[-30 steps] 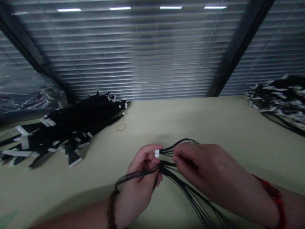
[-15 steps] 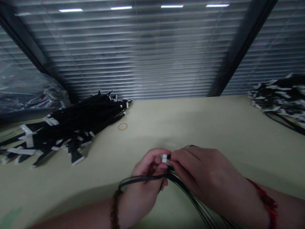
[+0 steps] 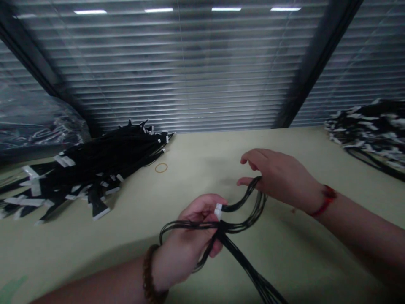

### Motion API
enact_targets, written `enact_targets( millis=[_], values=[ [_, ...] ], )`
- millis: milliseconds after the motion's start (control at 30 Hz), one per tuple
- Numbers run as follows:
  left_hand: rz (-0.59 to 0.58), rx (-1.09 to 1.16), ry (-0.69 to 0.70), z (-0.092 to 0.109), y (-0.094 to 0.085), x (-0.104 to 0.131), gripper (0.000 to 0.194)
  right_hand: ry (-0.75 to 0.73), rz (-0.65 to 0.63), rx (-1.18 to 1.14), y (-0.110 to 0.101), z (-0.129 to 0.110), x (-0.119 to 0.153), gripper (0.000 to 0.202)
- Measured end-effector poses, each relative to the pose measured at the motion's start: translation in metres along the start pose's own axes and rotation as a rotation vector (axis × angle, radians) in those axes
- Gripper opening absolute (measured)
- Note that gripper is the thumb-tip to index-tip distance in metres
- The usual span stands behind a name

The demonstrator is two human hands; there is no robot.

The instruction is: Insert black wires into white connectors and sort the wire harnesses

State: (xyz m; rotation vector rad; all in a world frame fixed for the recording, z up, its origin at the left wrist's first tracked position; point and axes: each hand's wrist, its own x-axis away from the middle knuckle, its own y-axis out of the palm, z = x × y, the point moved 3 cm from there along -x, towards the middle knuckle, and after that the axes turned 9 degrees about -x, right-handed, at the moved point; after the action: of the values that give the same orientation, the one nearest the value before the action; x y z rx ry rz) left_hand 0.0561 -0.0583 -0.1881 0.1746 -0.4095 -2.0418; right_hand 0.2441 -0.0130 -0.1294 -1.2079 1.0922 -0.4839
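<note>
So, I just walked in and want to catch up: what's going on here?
A person's left hand holds a white connector and thin black wires. The right hand is open, thumb and fingers apart, with looped wires at its thumb side. On the table lie a pile of black cables on the left, another pile on the right, and a thin yellowish band.

White connector (image 3: 218, 211) pinched by left hand (image 3: 190, 240), black wires (image 3: 245, 259) looped against spread right hand (image 3: 281, 177), 1 yellowish ring (image 3: 161, 168) and 2 cable piles (image 3: 107, 156) laid toward far edge of surface (image 3: 202, 164), blinds (image 3: 202, 67) behind.
</note>
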Motion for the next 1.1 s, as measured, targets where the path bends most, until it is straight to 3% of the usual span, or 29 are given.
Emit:
enact_targets(
  millis=[67, 133, 233, 300, 367, 433, 500, 700, 933, 1000, 1100],
  values=[
    [-0.01, 0.0, -0.011, -0.001, 0.001, 0.0, 0.02, 0.037, -0.082, -0.104, 0.008, 0.012, -0.004, 0.033],
    [0.051, -0.014, 0.005, 0.0, 0.001, 0.0, 0.02, -0.018, -0.154, -0.264, 0.006, 0.01, -0.004, 0.045],
    [0.191, -0.049, 0.042, 0.002, -0.002, -0.002, 0.021, -0.214, -0.089, -0.504, -0.024, -0.011, 0.002, 0.059],
    [0.256, -0.073, 0.061, 0.003, -0.004, -0.003, 0.022, -0.278, -0.043, -0.593, -0.047, -0.026, 0.01, 0.033],
    [0.284, -0.091, 0.085, 0.003, -0.006, -0.003, 0.023, -0.255, -0.149, -0.576, -0.057, -0.04, 0.021, 0.012],
    [0.298, -0.105, 0.116, 0.002, -0.008, -0.003, 0.023, -0.211, -0.335, -0.466, -0.052, -0.052, 0.032, 0.023],
    [0.288, -0.114, 0.141, 0.001, -0.009, -0.002, 0.023, -0.144, -0.43, -0.358, -0.039, -0.058, 0.036, 0.025],
    [0.238, -0.102, 0.146, 0.001, -0.009, -0.001, 0.02, 0.013, -0.339, -0.598, -0.005, -0.07, 0.021, 0.033],
    [0.281, -0.11, 0.13, 0.005, -0.007, -0.001, 0.023, 0.019, -0.198, -0.582, 0.0, -0.071, 0.021, 0.026],
    [0.286, -0.112, 0.12, 0.005, -0.006, -0.001, 0.024, 0.084, -0.257, -0.628, -0.004, -0.065, 0.019, 0.02],
    [0.276, -0.12, 0.126, 0.004, -0.006, -0.001, 0.023, 0.217, -0.441, -0.926, -0.015, -0.053, 0.014, 0.019]
  ],
)
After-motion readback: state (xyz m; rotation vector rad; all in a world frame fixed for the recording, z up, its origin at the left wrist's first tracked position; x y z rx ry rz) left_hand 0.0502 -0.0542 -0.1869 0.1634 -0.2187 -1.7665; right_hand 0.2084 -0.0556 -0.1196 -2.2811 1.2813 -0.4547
